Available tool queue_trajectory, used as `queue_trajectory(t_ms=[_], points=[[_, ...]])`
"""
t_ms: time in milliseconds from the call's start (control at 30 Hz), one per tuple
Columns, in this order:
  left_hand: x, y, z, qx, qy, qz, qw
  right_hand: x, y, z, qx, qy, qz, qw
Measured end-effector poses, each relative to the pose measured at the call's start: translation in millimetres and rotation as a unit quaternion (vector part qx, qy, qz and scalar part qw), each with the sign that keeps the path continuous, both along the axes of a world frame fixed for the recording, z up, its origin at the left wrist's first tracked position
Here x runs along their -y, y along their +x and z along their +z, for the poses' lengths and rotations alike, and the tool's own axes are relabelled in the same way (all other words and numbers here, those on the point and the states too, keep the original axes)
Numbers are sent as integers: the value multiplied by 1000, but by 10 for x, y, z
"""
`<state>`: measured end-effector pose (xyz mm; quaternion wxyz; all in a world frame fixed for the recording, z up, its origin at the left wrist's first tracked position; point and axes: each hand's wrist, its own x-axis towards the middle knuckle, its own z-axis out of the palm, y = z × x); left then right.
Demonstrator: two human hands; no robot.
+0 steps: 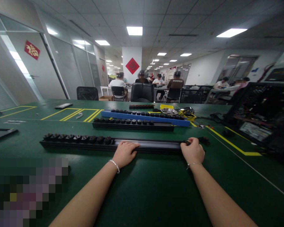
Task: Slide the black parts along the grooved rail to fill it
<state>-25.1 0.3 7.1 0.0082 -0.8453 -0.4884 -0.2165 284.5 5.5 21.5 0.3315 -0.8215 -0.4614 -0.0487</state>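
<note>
A long black rail (71, 145) lies across the table in front of me, with a row of small black knob-like parts (92, 139) seated in its left half. Its bright inner channel (156, 144) lies bare to the right of them. My left hand (125, 154) is closed over the rail near its middle, fingers on top and thumb at the near side. At the rail's right end, my right hand (193, 151) pinches a small black part (186, 142), partly hidden by the fingers. Another dark part (204, 140) lies just beyond that hand.
Behind lie a shorter black rail (132, 125) and a blue rail (145, 117), both carrying black parts. A metal dish (169, 111) and yellow tray (167, 107) stand farther back. An open computer case (253, 116) is at right. Several people sit in the background.
</note>
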Motion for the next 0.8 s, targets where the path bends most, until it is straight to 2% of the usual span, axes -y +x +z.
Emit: queue_trajectory(t_ms=[467,800], points=[[-6,2,-13,0,4,5,1000,10,128,32,-4,-6,-38,999],[-9,4,-5,0,5,0,1000,-2,227,-9,-2,17,-40,999]])
